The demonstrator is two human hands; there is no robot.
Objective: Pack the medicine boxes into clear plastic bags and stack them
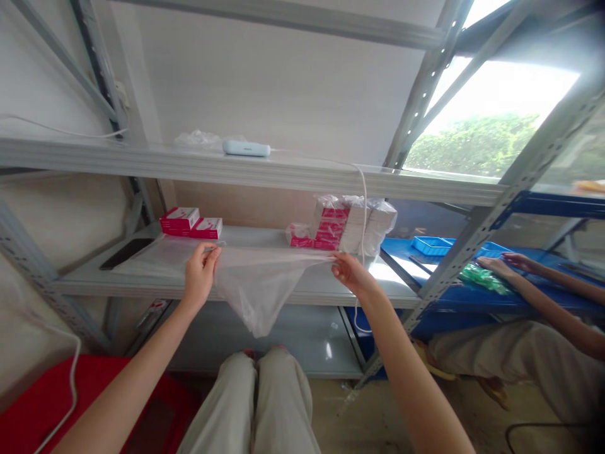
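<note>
A clear plastic bag [259, 290] is stretched between my two hands in front of the shelf, its lower part hanging down to a point. My left hand [201, 271] pinches its left end, and my right hand [352, 272] pinches the right end. Behind my left hand, small pink-and-white boxes [180, 219] are stacked on the shelf. More pink-and-white boxes [331, 226] wrapped in clear plastic stand at the back, beyond my right hand. More clear plastic [154, 257] lies flat on the shelf to the left, partly over a dark flat object [126, 251].
A pale blue device [246, 149] with a white cable [363, 214] lies on the upper shelf [302, 175]. At right, another person's hands [494, 265] are by green plastic [486, 279] and a blue tray [432, 246]. A red stool [89, 384] stands at lower left.
</note>
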